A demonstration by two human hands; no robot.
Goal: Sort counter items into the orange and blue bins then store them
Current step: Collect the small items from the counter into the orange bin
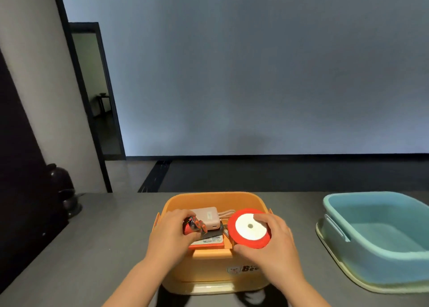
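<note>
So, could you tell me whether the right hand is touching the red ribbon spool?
Touching. The head view shows the right hand gripping the red ribbon spool, its fingers on the white face, over the orange bin.

The open-topped orange plastic bin is crowded: a pale pink rectangular charger at its twelve o'clock, a flat orange box with a dark slab on top at six. The left hand, gripping a small red and black toy, fills the nine o'clock side; the right hand, holding a red ribbon spool with a white centre, covers three o'clock. The grey countertop lies bare at nine o'clock of the bin. At three o'clock, past a bare strip of counter, the light blue plastic tub stands with bare floor showing inside. A dark rounded pot sits at the far left edge.
</note>
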